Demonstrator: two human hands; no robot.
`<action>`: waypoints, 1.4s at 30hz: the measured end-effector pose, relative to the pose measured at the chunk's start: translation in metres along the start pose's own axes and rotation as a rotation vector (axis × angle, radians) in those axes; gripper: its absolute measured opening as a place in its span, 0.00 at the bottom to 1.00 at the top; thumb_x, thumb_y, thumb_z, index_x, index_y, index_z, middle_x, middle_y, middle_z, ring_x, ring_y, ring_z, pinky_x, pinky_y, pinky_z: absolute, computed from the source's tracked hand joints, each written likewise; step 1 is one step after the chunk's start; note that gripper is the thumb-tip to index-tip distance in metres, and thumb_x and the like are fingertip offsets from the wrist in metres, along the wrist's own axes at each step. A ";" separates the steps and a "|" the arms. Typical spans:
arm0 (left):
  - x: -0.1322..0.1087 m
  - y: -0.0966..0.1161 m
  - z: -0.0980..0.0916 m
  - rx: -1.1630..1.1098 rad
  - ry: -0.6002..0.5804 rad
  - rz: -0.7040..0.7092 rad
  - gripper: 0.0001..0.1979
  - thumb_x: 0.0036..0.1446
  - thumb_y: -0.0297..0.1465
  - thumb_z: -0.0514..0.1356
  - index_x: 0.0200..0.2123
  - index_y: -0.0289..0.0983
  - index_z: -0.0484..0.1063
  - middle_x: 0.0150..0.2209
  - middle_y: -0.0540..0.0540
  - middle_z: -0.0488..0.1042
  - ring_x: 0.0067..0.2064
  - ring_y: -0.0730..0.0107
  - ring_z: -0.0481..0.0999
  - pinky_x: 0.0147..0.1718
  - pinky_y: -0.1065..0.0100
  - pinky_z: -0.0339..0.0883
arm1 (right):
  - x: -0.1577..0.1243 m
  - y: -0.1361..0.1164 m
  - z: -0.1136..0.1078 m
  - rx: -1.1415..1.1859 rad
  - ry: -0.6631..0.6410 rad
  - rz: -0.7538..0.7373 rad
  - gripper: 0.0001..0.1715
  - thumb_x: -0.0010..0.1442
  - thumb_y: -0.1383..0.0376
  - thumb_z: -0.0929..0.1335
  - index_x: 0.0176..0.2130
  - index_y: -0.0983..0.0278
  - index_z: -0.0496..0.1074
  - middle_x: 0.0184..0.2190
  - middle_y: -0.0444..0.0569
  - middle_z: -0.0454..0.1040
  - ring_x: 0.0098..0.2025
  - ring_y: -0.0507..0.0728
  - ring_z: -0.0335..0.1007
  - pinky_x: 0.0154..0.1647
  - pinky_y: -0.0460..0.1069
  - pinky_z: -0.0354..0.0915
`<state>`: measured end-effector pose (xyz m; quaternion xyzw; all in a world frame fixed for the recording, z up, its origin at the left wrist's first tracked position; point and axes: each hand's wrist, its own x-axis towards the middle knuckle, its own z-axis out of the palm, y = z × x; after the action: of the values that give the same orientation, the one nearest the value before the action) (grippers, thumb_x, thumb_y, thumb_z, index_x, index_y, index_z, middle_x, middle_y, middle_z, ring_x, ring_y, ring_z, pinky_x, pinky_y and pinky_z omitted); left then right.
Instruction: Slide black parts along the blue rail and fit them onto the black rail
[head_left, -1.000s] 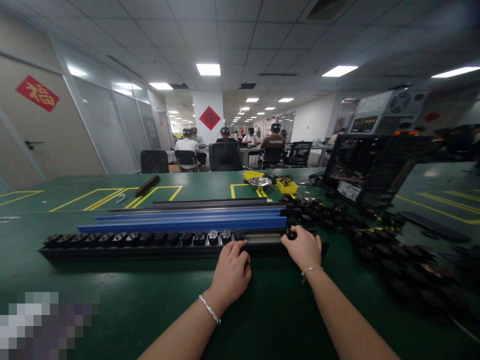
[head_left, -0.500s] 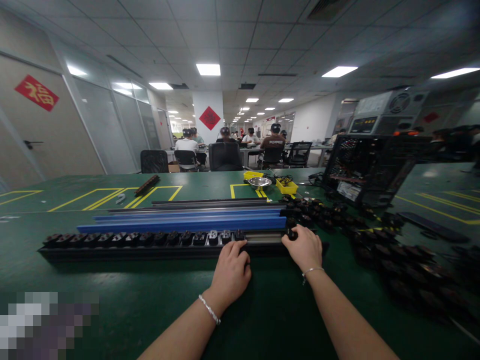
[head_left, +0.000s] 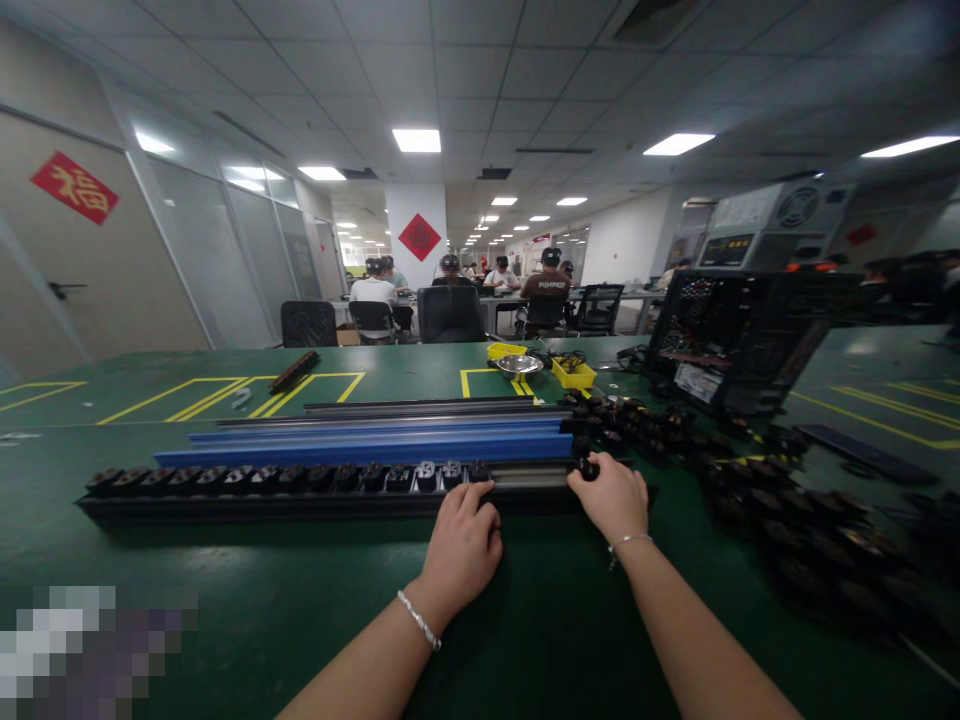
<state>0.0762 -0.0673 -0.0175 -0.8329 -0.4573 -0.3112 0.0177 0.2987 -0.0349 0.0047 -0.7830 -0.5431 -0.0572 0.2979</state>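
Note:
A long black rail (head_left: 300,507) lies across the table, holding a row of round black socket modules (head_left: 321,478). My left hand (head_left: 465,530) grips the rail's near edge with bent fingers, its fingertips beside the rightmost module (head_left: 478,471) of the row. Close to the rail's right end, my right hand (head_left: 615,498) pinches a single black socket module (head_left: 587,469) between thumb and fingers. Between the hands, a bare stretch of channel (head_left: 529,477) shows. The fingers partly hide the pinched module.
Behind the rail lie blue rails (head_left: 375,447). Loose black modules (head_left: 795,500) are heaped on the right. Farther back stand a metal bowl (head_left: 520,366), a yellow bin (head_left: 574,374) and an open computer case (head_left: 720,335). Several people sit at far tables.
My right hand has shifted slightly to the right with the pinched module. The left hand stays in place on the rail.

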 end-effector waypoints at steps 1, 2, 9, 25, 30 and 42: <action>0.000 0.000 0.000 -0.001 0.000 0.000 0.06 0.49 0.24 0.57 0.31 0.40 0.70 0.54 0.46 0.65 0.56 0.57 0.60 0.55 0.52 0.58 | 0.000 0.000 0.000 0.003 0.000 -0.003 0.13 0.49 0.58 0.61 0.34 0.61 0.67 0.35 0.49 0.74 0.43 0.60 0.66 0.51 0.56 0.50; 0.000 0.000 0.000 -0.002 -0.001 -0.001 0.06 0.49 0.24 0.57 0.31 0.40 0.70 0.54 0.47 0.65 0.56 0.57 0.60 0.55 0.52 0.57 | 0.000 0.001 0.000 0.005 0.002 -0.007 0.13 0.49 0.58 0.61 0.33 0.61 0.67 0.35 0.49 0.74 0.43 0.60 0.66 0.51 0.56 0.50; 0.000 0.000 0.000 -0.007 -0.010 -0.005 0.06 0.49 0.24 0.56 0.31 0.39 0.70 0.55 0.46 0.64 0.57 0.56 0.59 0.55 0.50 0.57 | 0.001 0.002 0.000 -0.013 -0.001 -0.012 0.12 0.48 0.59 0.61 0.32 0.61 0.67 0.35 0.49 0.72 0.44 0.60 0.65 0.50 0.56 0.51; 0.000 0.000 -0.001 0.000 -0.007 -0.002 0.06 0.49 0.23 0.57 0.31 0.39 0.69 0.54 0.46 0.65 0.56 0.58 0.59 0.56 0.52 0.57 | 0.002 0.004 -0.002 -0.015 0.010 -0.016 0.15 0.49 0.58 0.62 0.36 0.62 0.69 0.40 0.51 0.74 0.45 0.60 0.66 0.48 0.55 0.52; 0.000 0.000 0.000 -0.003 0.004 0.006 0.06 0.49 0.23 0.57 0.31 0.39 0.70 0.54 0.46 0.65 0.56 0.57 0.59 0.56 0.51 0.57 | 0.001 0.005 -0.003 -0.044 0.006 -0.009 0.14 0.49 0.57 0.61 0.33 0.60 0.69 0.36 0.50 0.73 0.45 0.61 0.64 0.48 0.56 0.52; 0.000 0.001 -0.001 -0.010 0.005 0.004 0.07 0.49 0.23 0.56 0.31 0.39 0.70 0.55 0.46 0.65 0.57 0.57 0.59 0.55 0.50 0.57 | 0.004 0.010 -0.005 -0.028 0.015 -0.007 0.13 0.49 0.58 0.62 0.33 0.61 0.69 0.32 0.49 0.73 0.40 0.59 0.66 0.42 0.52 0.56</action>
<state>0.0762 -0.0681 -0.0168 -0.8331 -0.4540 -0.3156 0.0152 0.3103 -0.0362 0.0065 -0.7848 -0.5426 -0.0717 0.2907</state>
